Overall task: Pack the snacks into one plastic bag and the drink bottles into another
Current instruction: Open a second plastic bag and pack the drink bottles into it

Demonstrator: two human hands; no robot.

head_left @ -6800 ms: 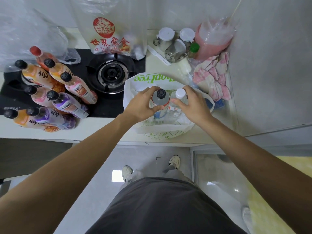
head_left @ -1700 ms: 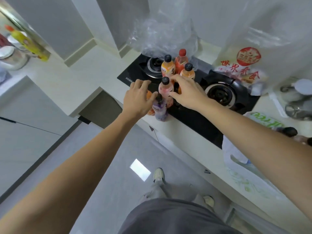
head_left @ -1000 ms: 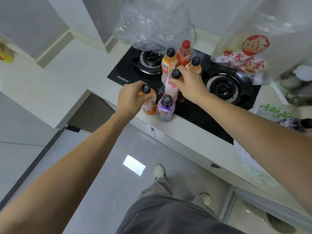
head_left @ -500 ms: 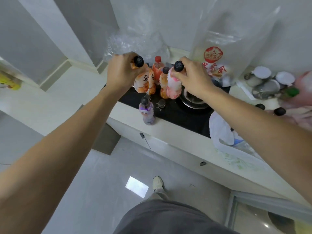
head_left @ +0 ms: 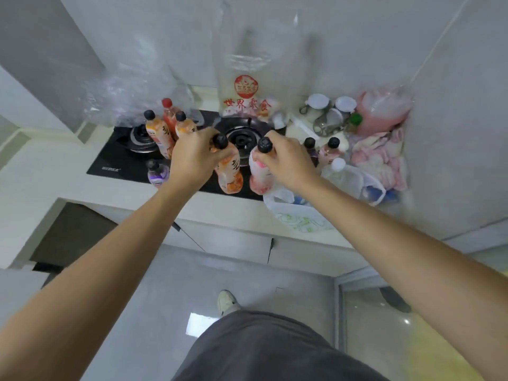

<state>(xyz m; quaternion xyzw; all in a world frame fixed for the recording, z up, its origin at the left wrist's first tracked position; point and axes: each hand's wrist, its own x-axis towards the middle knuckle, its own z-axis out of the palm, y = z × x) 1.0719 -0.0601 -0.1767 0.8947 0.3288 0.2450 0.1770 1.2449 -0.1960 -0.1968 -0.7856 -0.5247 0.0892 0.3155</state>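
My left hand (head_left: 193,158) grips an orange drink bottle (head_left: 229,174) by its neck, lifted above the black stove top (head_left: 121,160). My right hand (head_left: 286,160) holds a pink drink bottle (head_left: 261,177) the same way, just left of the white plastic bag (head_left: 299,213). That bag holds two dark-capped bottles (head_left: 331,149) and a clear water bottle (head_left: 343,171). Three bottles (head_left: 159,133) stand at the stove's back left and a purple bottle (head_left: 157,171) at its front. A clear bag with red print (head_left: 246,89) hangs behind the burner.
Crumpled clear plastic (head_left: 132,94) lies behind the stove at the left. Lidded jars (head_left: 330,111), a pink-filled bag (head_left: 382,111) and a pink cloth (head_left: 382,158) crowd the right corner by the wall. The counter edge (head_left: 225,204) runs below the stove.
Both hands have carried their bottles to the right, from over the bottle cluster to over the right burner near the white bag. The view has swung right with them.
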